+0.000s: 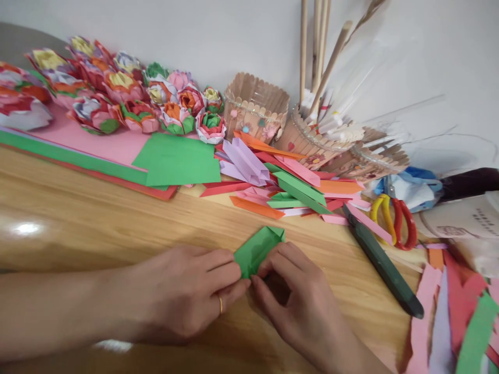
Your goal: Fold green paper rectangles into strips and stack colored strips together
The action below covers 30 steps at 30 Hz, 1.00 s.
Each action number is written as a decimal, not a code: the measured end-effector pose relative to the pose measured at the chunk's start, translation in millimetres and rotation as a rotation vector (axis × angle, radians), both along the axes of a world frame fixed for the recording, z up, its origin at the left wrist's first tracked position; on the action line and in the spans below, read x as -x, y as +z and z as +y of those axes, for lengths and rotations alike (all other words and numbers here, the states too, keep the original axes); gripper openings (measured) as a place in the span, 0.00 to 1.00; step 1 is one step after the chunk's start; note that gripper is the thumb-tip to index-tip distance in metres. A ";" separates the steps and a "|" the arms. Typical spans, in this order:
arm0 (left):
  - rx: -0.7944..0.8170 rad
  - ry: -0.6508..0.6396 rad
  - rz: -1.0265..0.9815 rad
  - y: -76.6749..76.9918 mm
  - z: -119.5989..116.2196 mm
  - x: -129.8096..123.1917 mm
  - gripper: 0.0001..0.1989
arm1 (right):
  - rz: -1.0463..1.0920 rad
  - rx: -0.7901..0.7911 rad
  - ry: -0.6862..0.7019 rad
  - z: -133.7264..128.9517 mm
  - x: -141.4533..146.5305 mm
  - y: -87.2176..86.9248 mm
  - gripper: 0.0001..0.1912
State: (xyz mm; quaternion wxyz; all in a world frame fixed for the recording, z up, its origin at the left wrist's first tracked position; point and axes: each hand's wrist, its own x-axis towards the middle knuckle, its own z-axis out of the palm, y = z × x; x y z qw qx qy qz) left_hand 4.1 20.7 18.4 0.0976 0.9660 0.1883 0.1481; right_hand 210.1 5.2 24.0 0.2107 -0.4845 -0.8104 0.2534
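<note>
A folded piece of green paper (259,248) lies slantwise between my hands, its far end creased to a slanted edge. My left hand (195,291), with a ring on one finger, grips its left edge. Thumb and fingertips of my right hand (292,291) pinch its near right corner. The fingers cover the near end of the paper. Just beyond, folded paper strips (298,189) in green, pink, orange, red and purple lie in a loose pile. Flat green paper sheets (179,161) rest left of that pile.
Folded paper flowers (125,85) cover pink paper at the back left. Craft-stick baskets (255,104) line the wall, one holding wooden sticks (317,52). A dark utility knife (384,265), scissors (403,223) and paper scraps (448,311) lie to the right on the wooden table (97,208).
</note>
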 end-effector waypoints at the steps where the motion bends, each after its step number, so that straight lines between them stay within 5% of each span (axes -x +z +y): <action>1: 0.059 0.041 0.010 -2.3 -1.1 -1.5 0.19 | -0.001 0.002 -0.002 0.1 -0.4 -0.3 0.07; 6: 0.359 0.238 0.010 -14.9 -7.5 -6.8 0.11 | -0.005 0.030 -0.009 -0.2 -2.4 -1.2 0.06; 22: 0.100 0.013 0.095 -3.8 -4.2 -0.5 0.11 | -0.033 0.023 0.015 -1.1 -6.9 -1.9 0.05; 27: -0.054 0.012 0.053 0.1 -1.4 0.5 0.13 | -0.149 -0.139 0.354 5.4 -22.1 6.1 0.13; 30: -0.196 0.132 -0.027 -2.1 2.1 -0.5 0.18 | -0.198 -0.229 0.484 4.9 -23.3 11.5 0.12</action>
